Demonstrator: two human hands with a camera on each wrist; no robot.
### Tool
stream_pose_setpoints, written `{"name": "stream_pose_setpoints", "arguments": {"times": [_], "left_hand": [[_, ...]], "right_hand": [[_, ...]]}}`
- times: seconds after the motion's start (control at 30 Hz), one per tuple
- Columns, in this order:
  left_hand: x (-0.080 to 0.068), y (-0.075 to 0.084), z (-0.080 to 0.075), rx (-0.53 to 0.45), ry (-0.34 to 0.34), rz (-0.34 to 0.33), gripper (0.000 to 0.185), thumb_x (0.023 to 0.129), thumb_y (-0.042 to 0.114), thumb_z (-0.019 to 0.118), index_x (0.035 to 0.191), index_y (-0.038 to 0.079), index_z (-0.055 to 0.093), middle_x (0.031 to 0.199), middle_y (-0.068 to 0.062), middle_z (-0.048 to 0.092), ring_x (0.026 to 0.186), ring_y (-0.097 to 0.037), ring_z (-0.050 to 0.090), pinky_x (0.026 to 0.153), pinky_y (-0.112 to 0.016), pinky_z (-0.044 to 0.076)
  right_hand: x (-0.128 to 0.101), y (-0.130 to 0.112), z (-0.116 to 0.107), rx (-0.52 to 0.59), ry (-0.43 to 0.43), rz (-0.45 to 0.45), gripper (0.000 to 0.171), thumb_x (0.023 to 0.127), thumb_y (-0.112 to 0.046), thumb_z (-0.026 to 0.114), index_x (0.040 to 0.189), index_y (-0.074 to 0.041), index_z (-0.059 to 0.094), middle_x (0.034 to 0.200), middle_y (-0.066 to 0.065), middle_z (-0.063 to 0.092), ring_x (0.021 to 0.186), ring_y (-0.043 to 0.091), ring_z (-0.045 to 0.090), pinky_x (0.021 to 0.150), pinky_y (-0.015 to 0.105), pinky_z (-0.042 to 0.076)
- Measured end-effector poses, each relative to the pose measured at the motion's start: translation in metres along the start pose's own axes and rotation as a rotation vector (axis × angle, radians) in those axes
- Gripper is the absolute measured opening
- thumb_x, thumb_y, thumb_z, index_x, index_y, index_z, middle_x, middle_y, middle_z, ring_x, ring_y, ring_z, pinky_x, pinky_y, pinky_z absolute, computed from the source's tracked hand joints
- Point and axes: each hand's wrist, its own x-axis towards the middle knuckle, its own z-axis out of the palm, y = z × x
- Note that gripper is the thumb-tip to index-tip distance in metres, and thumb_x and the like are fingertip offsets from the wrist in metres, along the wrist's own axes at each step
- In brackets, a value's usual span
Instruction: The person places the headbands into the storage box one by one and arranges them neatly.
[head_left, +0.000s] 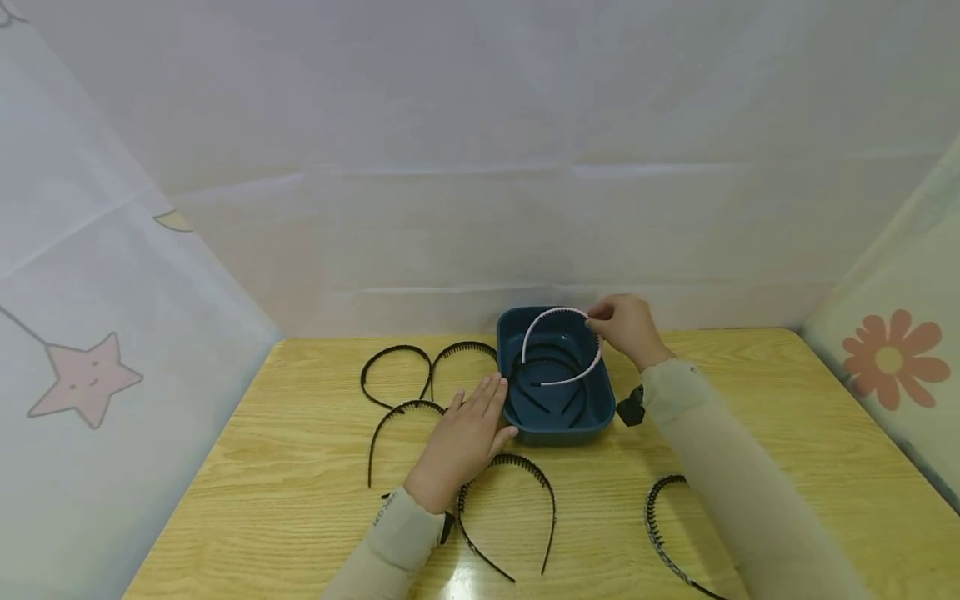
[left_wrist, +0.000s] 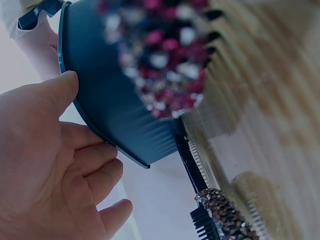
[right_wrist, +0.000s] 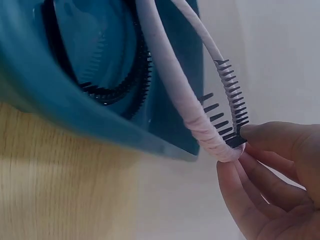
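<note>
Over the far right rim of the blue tub (head_left: 558, 429), the right hand (head_left: 626, 327) pinches one end of a pale pink headband (head_left: 561, 313) between thumb and fingertips (right_wrist: 240, 172); its arc hangs over the tub, with dark teeth lining the inside. Black headbands (head_left: 551, 367) lie inside the tub, partly hidden by its wall. At the tub's left edge, the left hand (head_left: 465, 437) rests with fingers straight, thumb against the wall. Around it more black headbands (head_left: 510, 508) lie on the wooden surface (head_left: 750, 400). One near the right sleeve (head_left: 663, 533) is cut off by the arm. A beaded band (left_wrist: 225, 212) appears blurred in the left wrist view.
</note>
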Motion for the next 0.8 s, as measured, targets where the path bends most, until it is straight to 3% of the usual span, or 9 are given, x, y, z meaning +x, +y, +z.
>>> {"name": "stream_pose_setpoints", "arguments": {"times": [0.47, 0.8], "left_hand": [[0.0, 0.001, -0.001, 0.004, 0.001, -0.001, 0.071, 0.105, 0.048, 0.047, 0.159, 0.004, 0.032, 0.165, -0.013, 0.029, 0.151, -0.027, 0.028, 0.12, -0.055, 0.029], [0.001, 0.003, -0.001, 0.007, -0.004, 0.002, 0.071, 0.105, 0.048, 0.047, 0.159, 0.004, 0.031, 0.164, -0.013, 0.029, 0.151, -0.027, 0.028, 0.12, -0.055, 0.03]], "right_hand": [[0.012, -0.016, 0.022, -0.119, -0.066, -0.016, 0.014, 0.092, -0.002, 0.071, 0.099, 0.01, 0.074, 0.1, 0.025, 0.071, 0.094, 0.04, 0.066, 0.084, 0.051, 0.057], [0.019, -0.009, 0.032, -0.139, -0.063, -0.034, 0.013, 0.088, 0.003, 0.069, 0.096, 0.011, 0.075, 0.096, 0.025, 0.072, 0.092, 0.041, 0.067, 0.085, 0.051, 0.057]]}}
